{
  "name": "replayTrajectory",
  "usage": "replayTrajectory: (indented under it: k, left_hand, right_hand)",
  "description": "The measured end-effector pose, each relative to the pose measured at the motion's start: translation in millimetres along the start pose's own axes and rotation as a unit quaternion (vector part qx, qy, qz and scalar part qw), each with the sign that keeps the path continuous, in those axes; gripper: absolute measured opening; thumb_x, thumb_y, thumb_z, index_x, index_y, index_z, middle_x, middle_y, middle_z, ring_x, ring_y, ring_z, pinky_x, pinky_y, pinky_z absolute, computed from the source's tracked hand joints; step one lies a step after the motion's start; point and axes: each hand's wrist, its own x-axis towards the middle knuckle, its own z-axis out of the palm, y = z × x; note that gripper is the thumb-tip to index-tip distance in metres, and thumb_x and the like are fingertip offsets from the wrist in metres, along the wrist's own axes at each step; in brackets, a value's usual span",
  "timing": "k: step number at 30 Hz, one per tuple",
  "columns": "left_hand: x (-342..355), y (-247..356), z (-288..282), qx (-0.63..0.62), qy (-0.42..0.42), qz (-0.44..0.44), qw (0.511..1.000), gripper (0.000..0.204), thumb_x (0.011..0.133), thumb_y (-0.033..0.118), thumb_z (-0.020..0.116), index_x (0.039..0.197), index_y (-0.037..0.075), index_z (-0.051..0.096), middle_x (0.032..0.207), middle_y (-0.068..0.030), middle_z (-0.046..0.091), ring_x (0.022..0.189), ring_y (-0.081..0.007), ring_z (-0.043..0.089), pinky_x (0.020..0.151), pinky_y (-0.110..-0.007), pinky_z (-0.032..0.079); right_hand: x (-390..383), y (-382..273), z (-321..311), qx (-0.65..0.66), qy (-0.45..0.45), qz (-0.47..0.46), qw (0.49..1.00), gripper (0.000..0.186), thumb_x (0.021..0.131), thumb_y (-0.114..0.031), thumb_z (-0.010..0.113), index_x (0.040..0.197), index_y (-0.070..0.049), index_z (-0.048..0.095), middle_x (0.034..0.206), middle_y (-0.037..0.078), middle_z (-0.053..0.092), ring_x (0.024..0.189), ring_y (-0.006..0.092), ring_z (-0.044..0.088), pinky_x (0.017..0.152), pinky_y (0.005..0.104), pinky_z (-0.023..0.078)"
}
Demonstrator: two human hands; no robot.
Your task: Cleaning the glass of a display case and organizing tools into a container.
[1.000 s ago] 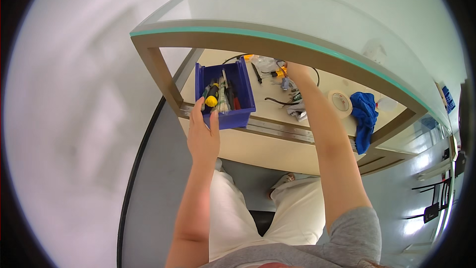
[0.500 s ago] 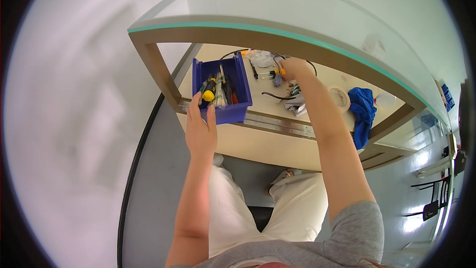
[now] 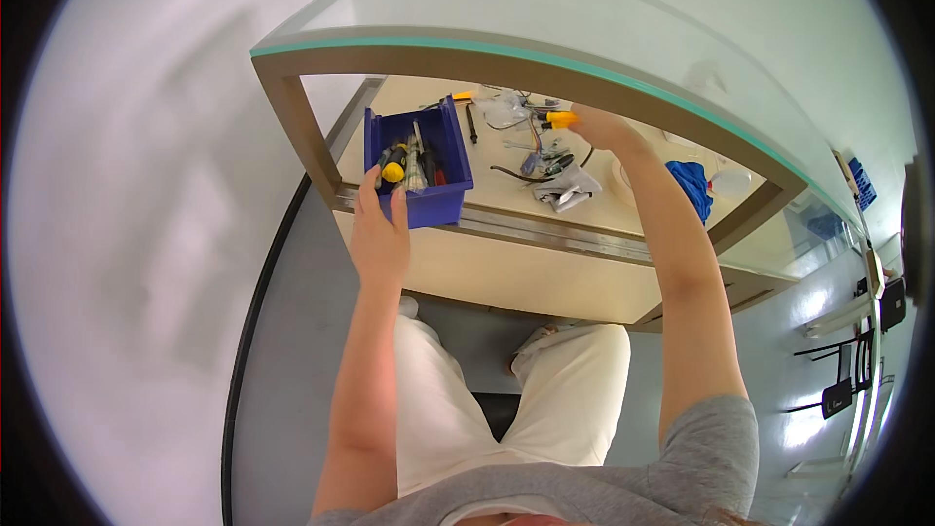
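My left hand (image 3: 380, 239) grips the near-left wall of a blue plastic bin (image 3: 443, 209), thumb outside and fingers over the rim. Inside the bin lie a tool with a yellow-and-black handle (image 3: 393, 169), a bundle of pale sticks (image 3: 416, 170) and some dark-handled tools. Over the far middle of the shelf, my right hand (image 3: 601, 129) is closed around a yellow-handled screwdriver (image 3: 560, 120) pointing left. Its fingertips are partly hidden by the hand itself. Below it lie loose wires and small parts (image 3: 545, 161), beside a silvery bag (image 3: 568, 191).
A glass-topped brown frame (image 3: 545, 58) arches over the shelf (image 3: 497, 205), between me and its far part. A blue cloth (image 3: 691, 187), a tape roll (image 3: 620, 180) and a whitish round item (image 3: 730, 182) are at the right. A thin dark tool (image 3: 471, 125) lies beside the bin.
My right hand has moved slightly right, lifting the yellow-handled screwdriver from among the parts. My left hand stays on the bin. The whole view has shifted a little.
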Motion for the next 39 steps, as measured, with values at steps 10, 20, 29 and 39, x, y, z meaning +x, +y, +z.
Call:
replayTrajectory:
  k: [10,20,29,39]
  left_hand:
    - [-1,2,-6,0.007,-0.011,-0.023,1.000,0.043,0.100,0.037,0.042,0.138,0.016,0.039,0.136,-0.0105,0.050,0.118,-0.0318,0.054,0.091,-0.040,0.046]
    - [0,-2,-3,0.020,-0.011,-0.019,1.000,0.045,0.100,0.039,0.042,0.138,0.017,0.039,0.136,-0.0090,0.050,0.118,-0.0305,0.054,0.089,-0.039,0.047]
    - [4,-10,6,0.026,0.024,0.024,0.999,0.044,0.099,0.037,0.045,0.138,0.015,0.041,0.132,-0.0093,0.054,0.091,-0.0255,0.060,0.077,-0.036,0.048]
    - [3,-12,-1,0.039,0.021,0.017,0.999,0.044,0.097,0.032,0.051,0.135,0.013,0.043,0.122,-0.0100,0.057,0.089,-0.0272,0.056,0.075,-0.037,0.048]
  right_hand:
    - [-45,-54,-61,0.149,0.224,0.071,0.961,0.031,0.091,-0.025,0.055,0.114,-0.006,0.063,0.100,0.013,0.068,0.090,0.0262,0.065,0.081,0.0389,0.050]
    - [-47,-215,-78,0.092,0.131,-0.012,0.987,0.040,0.092,-0.040,0.055,0.090,-0.001,0.061,0.078,0.013,0.068,0.074,0.0286,0.068,0.062,0.0402,0.052]
    - [7,-158,-45,0.257,0.241,0.079,0.932,0.033,0.093,-0.031,0.049,0.098,-0.004,0.067,0.091,0.019,0.068,0.093,0.0325,0.066,0.081,0.0417,0.051]
    - [147,-143,15,0.277,0.421,0.057,0.862,0.033,0.093,-0.026,0.049,0.112,-0.003,0.064,0.115,0.021,0.063,0.107,0.0353,0.060,0.093,0.0456,0.045]
